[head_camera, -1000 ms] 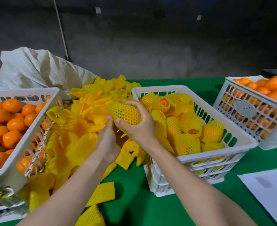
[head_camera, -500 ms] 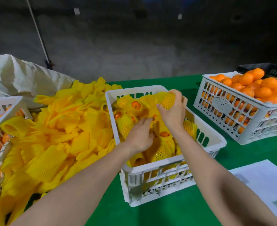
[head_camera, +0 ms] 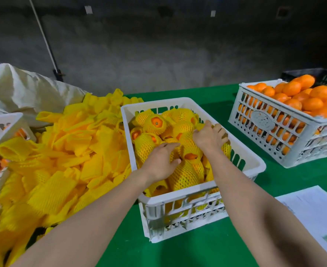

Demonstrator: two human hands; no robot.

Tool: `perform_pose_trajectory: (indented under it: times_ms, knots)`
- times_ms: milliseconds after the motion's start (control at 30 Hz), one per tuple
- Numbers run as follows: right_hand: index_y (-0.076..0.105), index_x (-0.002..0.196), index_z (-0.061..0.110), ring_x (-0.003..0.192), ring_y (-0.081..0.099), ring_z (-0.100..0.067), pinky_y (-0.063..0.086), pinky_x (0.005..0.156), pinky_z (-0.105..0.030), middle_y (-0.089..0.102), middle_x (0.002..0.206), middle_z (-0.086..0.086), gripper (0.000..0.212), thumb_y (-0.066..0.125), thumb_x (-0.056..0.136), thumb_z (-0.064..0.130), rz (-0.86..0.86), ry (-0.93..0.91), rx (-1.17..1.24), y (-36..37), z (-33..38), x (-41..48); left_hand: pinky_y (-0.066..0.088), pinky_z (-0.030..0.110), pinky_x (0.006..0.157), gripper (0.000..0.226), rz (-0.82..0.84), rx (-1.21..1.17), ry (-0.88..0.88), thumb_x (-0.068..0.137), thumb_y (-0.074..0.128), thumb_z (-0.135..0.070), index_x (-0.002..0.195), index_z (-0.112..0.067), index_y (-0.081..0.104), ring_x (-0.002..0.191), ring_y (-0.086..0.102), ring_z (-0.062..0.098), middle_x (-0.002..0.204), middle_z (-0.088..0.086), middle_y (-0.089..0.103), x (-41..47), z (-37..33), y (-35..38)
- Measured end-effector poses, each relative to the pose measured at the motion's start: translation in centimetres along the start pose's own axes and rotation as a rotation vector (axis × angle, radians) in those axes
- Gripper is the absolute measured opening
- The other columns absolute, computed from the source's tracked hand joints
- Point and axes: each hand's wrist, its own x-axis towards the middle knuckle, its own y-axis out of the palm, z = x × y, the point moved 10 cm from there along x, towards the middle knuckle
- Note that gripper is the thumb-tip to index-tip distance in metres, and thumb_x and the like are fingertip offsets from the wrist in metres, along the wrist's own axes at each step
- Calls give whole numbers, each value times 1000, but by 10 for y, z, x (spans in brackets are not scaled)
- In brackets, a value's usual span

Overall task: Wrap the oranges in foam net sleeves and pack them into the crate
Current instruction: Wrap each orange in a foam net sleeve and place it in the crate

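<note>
In the crate (head_camera: 252, 159), right hand (head_camera: 209, 136) grip curls round wrapped orange (head_camera: 225, 149), left hand (head_camera: 161, 160) spread.

Yellow foam net sleeves (head_camera: 66, 151) with a mesh pattern, a white crate (head_camera: 187, 205), orange oranges (head_camera: 301, 93), a green surface (head_camera: 178, 251).

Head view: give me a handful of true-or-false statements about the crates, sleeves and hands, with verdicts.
1. The left hand and right hand are both in the middle crate, on wrapped oranges. True.
2. The right-hand crate holds sleeved fruit. False: it holds bare oranges.
3. Loose foam sleeves are piled left of the middle crate. True.
4. The table cover is blue. False: it is green.
5. A sheet of paper lies near the right edge of the table. True.
</note>
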Motion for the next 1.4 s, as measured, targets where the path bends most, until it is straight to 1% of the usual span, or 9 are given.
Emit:
perform_pose_trajectory:
  times_ms: [200, 333, 467, 700, 900, 1000, 1200, 1300, 1400]
  knots:
    - [44, 135, 7, 133, 30, -31, 19, 112, -38, 40, 141, -16, 44, 49, 94, 22, -238, -514, 152, -30, 79, -54, 49, 24, 78, 29, -192, -263, -103, 95, 56, -14, 123, -10, 60, 96, 64, 19, 114, 11, 65, -22, 25, -79]
    - [62, 111, 4, 111, 53, -28, 35, 94, -28, 61, 114, -13, 23, 54, 90, 11, -123, -829, 433, -30, 155, -141, 49, 15, 51, 17, -334, -418, -238, 96, 52, -9, 108, -11, 63, 63, 64, 10, 88, 4, 67, -55, 72, -140]
    - [63, 108, 5, 105, 55, -27, 40, 87, -34, 62, 111, -12, 21, 55, 91, 13, 132, -1022, 415, 12, 217, -216, 47, 14, 48, 11, -424, -453, -326, 96, 53, -12, 103, -15, 62, 54, 60, 3, 81, -3, 67, -100, 124, -180]
    - [41, 136, 6, 124, 43, -38, 41, 98, -42, 42, 137, -21, 48, 55, 91, 15, 685, -1047, -81, 167, 268, -303, 51, 25, 59, 14, -473, -403, -507, 99, 49, -14, 102, -16, 63, 69, 65, 12, 87, -1, 69, -187, 201, -212]
    - [17, 147, 33, 136, 22, -40, 32, 104, -46, 5, 153, -17, 70, 57, 89, 42, 676, -926, -240, 254, 286, -327, 52, 26, 62, 14, -490, -401, -558, 99, 49, -13, 106, -13, 61, 74, 65, 13, 91, 1, 67, -240, 233, -231]
    - [22, 144, 31, 134, 28, -36, 37, 100, -43, 16, 151, -15, 68, 60, 88, 32, 636, -818, -310, 273, 278, -314, 56, 27, 67, 15, -461, -398, -535, 99, 50, -14, 109, -15, 61, 78, 66, 11, 95, -1, 67, -250, 239, -236]
    - [45, 123, 15, 98, 57, -36, 39, 71, -39, 62, 101, -19, 43, 47, 83, -1, 342, -682, 177, 198, 307, -277, 51, 34, 88, 31, -427, -323, -457, 95, 52, 0, 123, -12, 58, 111, 59, 20, 126, 9, 60, -252, 257, -254]
    - [55, 109, 1, 95, 57, -27, 39, 83, -33, 62, 99, -18, 33, 55, 77, -9, 423, -733, 495, 143, 332, -269, 35, 31, 106, 60, -264, -241, -351, 89, 62, -1, 141, -20, 40, 139, 32, 16, 149, 0, 36, -233, 250, -253]
    - [59, 103, -3, 90, 54, -10, 40, 81, -9, 59, 96, -6, 32, 53, 76, -18, 597, -823, 633, 107, 350, -286, 31, 23, 102, 70, -119, -232, -256, 84, 71, -12, 144, -23, 37, 130, 31, 4, 144, -6, 39, -215, 236, -248]
